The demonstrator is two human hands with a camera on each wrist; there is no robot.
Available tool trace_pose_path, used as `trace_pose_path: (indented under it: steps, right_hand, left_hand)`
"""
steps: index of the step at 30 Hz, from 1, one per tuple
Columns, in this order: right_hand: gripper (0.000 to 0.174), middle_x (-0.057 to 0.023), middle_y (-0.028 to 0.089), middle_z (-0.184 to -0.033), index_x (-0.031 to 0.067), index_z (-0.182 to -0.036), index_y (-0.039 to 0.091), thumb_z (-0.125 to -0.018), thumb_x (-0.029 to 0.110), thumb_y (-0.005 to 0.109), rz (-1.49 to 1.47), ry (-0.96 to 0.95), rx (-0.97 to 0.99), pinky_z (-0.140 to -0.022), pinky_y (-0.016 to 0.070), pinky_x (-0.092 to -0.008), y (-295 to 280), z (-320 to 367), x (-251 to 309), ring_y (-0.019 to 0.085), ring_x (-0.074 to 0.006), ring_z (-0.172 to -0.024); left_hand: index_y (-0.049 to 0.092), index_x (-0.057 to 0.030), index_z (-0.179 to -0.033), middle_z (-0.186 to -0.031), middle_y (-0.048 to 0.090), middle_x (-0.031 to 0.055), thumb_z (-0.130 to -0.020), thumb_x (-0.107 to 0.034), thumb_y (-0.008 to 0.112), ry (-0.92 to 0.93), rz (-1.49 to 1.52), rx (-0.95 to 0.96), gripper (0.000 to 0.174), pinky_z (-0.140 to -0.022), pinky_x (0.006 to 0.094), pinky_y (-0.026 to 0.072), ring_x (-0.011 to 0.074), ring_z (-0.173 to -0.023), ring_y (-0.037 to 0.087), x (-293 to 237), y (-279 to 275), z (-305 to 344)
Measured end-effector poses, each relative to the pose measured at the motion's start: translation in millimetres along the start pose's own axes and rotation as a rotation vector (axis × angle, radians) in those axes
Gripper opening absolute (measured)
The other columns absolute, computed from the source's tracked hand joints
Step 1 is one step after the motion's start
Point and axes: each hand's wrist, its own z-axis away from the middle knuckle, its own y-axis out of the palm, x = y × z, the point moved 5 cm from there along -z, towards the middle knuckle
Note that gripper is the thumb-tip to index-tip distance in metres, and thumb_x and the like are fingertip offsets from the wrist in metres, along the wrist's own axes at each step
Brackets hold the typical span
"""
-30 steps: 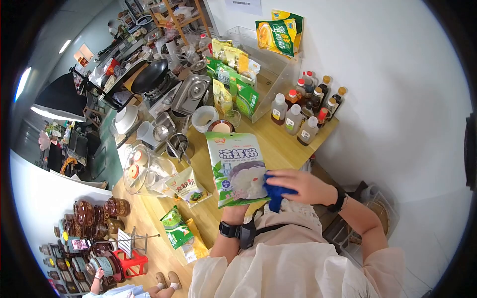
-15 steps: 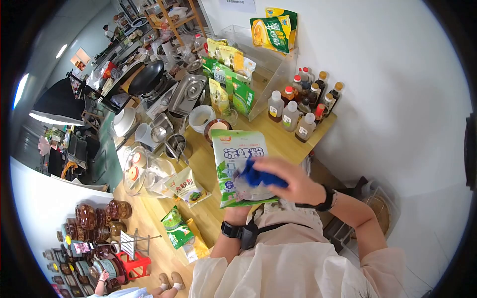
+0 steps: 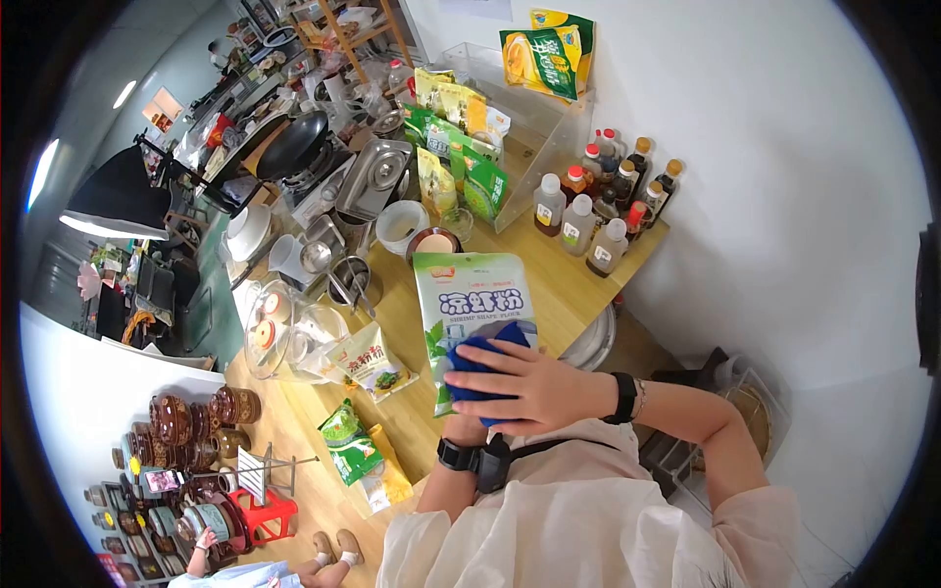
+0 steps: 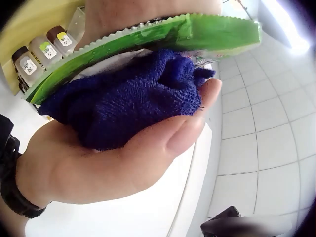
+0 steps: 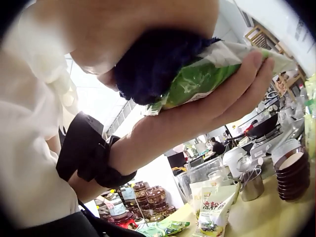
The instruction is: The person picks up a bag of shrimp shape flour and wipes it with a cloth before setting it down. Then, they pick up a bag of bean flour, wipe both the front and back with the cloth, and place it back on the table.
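A green-and-white packet (image 3: 475, 284) with its printed front up lies on my left hand (image 3: 466, 428), mostly hidden behind it. In the right wrist view the fairly straight fingers of the left hand (image 5: 202, 111) run along the packet's underside (image 5: 202, 81); its thumb is not visible. My right hand (image 3: 515, 387), fingers spread and extended, presses a dark blue cloth (image 3: 512, 336) on the lower part of the packet's front. In the left wrist view the cloth (image 4: 133, 103) is bunched between the right hand (image 4: 108, 163) and the packet (image 4: 217, 37).
Sauce bottles (image 3: 608, 245) stand at the table's right end by the wall. Behind the packet are a white bowl (image 3: 402, 223) and a clear bin (image 3: 549, 147) beside upright packets. Left are a small packet (image 3: 374, 365) and a clear container (image 3: 284, 338). Two packets (image 3: 350, 446) lie nearer.
My right hand has moved left across the packet with the cloth, from its right edge to its lower front, and its fingers are now spread. The left hand still supports the packet.
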Motion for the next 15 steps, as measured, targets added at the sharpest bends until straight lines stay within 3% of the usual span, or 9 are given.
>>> trace_pose_path:
  steps: [1, 4, 8, 15]
  right_hand:
    - [0.044, -0.0075, 0.039, -0.146, 0.0144, -0.121, 0.057, -0.08, 0.029, 0.067, 0.005, -0.029, -0.025, -0.108, 0.0287, -0.051, 0.8, -0.3, 3.4, 0.031, -0.0333, -0.137]
    - [0.051, -0.0082, 0.039, -0.145, 0.0135, -0.127, 0.053, -0.079, 0.026, 0.064, 0.12, -0.132, 0.057, -0.109, 0.0306, -0.0492, 4.6, -1.7, 6.0, 0.032, -0.0327, -0.137]
    - [0.047, -0.0057, 0.042, -0.143, 0.0068, -0.126, 0.052, -0.081, 0.018, 0.057, 0.137, -0.153, 0.001, -0.109, 0.0339, -0.0437, -2.5, -4.4, 3.2, 0.035, -0.0288, -0.136]
    - [0.045, -0.0051, 0.041, -0.144, 0.0069, -0.126, 0.051, -0.082, 0.015, 0.054, 0.131, -0.153, 0.009, -0.11, 0.0335, -0.0418, -8.5, -7.9, 4.1, 0.035, -0.0282, -0.136]
  left_hand:
    - [0.019, -0.0119, -0.148, -0.153, 0.021, 0.0097, -0.099, -0.042, 0.033, -0.003, -0.029, -0.017, 0.059, -0.117, 0.0435, 0.0163, 0.0254, -0.141, 0.021, -0.5, 1.7, 1.3]
    - [0.02, -0.0118, -0.148, -0.153, 0.021, 0.0098, -0.099, -0.042, 0.034, 0.019, -0.128, -0.028, 0.059, -0.117, 0.0434, 0.0164, 0.0255, -0.141, 0.021, -5.6, 9.0, 4.4]
    - [0.02, -0.0117, -0.148, -0.153, 0.022, 0.0099, -0.099, -0.041, 0.034, 0.045, -0.246, -0.036, 0.059, -0.117, 0.0432, 0.0164, 0.0255, -0.141, 0.021, -9.9, 11.1, 6.9]
    - [0.02, -0.0114, -0.148, -0.153, 0.022, 0.0102, -0.099, -0.04, 0.035, 0.113, -0.494, -0.04, 0.058, -0.117, 0.0428, 0.0166, 0.0255, -0.141, 0.021, -18.6, 8.8, 9.8]
